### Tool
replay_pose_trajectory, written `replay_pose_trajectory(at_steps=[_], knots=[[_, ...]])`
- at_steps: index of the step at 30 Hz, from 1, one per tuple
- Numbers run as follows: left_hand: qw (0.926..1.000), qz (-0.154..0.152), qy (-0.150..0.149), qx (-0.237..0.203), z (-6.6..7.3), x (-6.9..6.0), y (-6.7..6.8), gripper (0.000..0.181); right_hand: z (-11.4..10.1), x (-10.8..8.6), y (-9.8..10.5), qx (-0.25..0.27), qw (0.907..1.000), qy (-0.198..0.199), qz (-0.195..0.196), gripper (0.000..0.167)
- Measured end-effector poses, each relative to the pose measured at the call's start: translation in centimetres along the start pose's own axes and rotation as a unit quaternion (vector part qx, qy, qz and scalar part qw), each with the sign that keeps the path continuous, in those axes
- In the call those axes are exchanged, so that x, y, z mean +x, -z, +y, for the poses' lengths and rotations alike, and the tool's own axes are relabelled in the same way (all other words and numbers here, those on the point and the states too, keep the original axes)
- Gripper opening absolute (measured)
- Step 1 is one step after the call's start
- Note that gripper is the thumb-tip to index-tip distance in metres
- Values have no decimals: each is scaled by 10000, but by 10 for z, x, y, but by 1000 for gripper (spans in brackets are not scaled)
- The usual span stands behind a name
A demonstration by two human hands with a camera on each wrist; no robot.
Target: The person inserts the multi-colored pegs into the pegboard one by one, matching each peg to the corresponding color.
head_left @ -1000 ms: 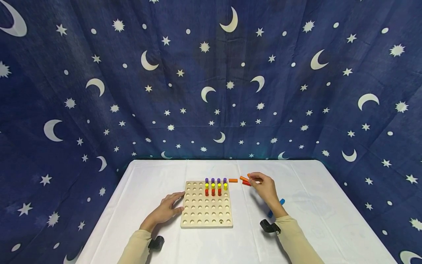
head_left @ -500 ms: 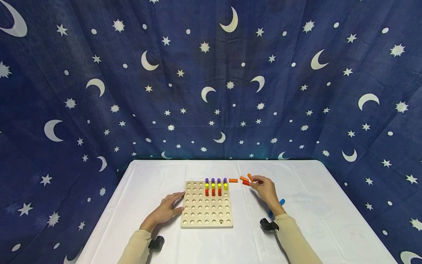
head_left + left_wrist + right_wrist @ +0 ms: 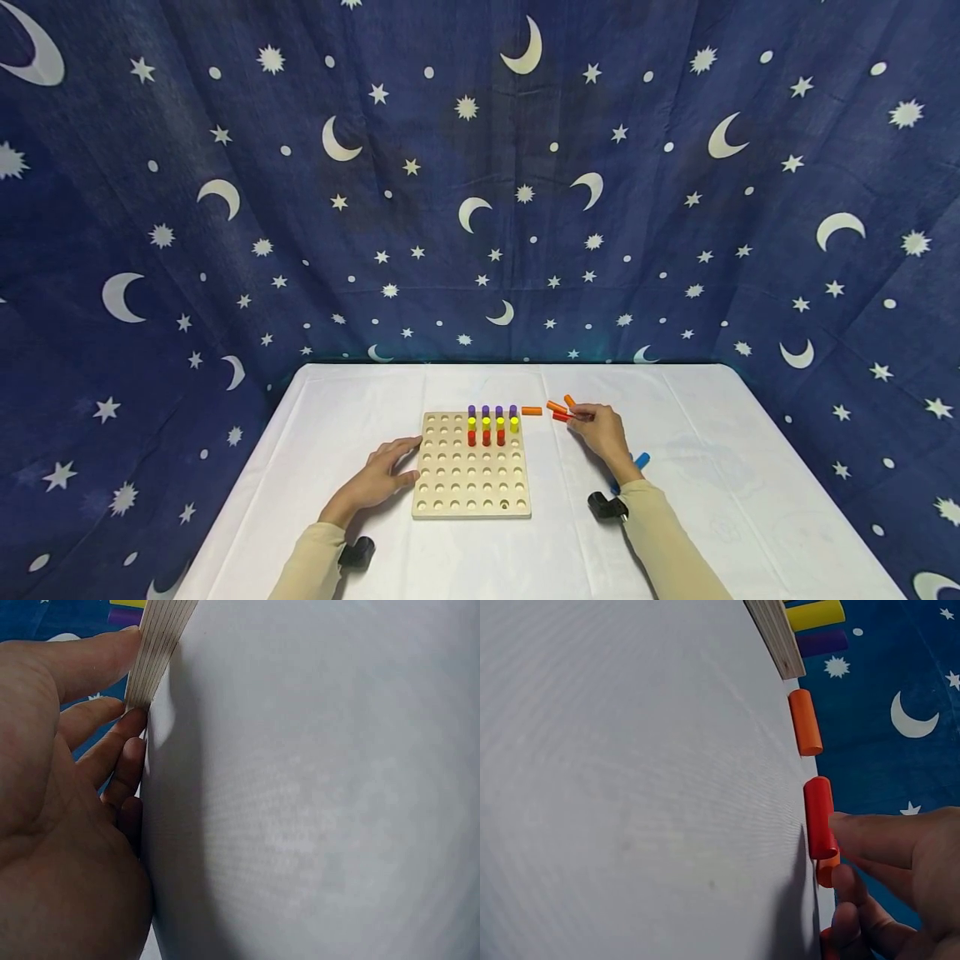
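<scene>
In the head view my left hand (image 3: 377, 481) rests at the left edge of the pegboard (image 3: 442, 487), its fingers spread and touching the edge. Purple, yellow and red pegs stand in rows at the board's back right. My right hand (image 3: 602, 433) is over the loose pegs right of the board, with its fingertips at a red peg (image 3: 560, 417). In the right wrist view the thumb touches the side of a red peg (image 3: 820, 817); the curled fingers are beside another red piece (image 3: 827, 946), partly hidden. Whether either is pinched is unclear.
Orange pegs (image 3: 532, 411) lie at the board's back right, one of them (image 3: 570, 401) just behind my right fingertips. Blue pegs (image 3: 642, 460) lie under the right wrist, partly covered. A blue curtain with moons and stars hangs behind the white table (image 3: 360, 392).
My right fingers have let go of an orange peg, which stays on the table, and have lowered slightly toward the red pegs. The left hand has not moved.
</scene>
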State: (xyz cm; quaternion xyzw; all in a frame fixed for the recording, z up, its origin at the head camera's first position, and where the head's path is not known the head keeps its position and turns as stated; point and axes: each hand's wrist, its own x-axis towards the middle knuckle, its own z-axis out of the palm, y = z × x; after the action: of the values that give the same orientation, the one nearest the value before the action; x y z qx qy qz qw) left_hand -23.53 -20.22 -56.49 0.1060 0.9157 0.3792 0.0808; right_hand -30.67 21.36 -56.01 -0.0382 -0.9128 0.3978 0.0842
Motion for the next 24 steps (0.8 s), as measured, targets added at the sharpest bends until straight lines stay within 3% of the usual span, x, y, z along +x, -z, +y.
replay_pose_trajectory(at_steps=[10,24], knots=[[9999,47,89,-4,3,1,0,62,-1,1,-4,-226,9992,-330,21,24],[9999,15,-116,57,1,-2,0,62,0,-2,0,-118,9997,-190,93,20]])
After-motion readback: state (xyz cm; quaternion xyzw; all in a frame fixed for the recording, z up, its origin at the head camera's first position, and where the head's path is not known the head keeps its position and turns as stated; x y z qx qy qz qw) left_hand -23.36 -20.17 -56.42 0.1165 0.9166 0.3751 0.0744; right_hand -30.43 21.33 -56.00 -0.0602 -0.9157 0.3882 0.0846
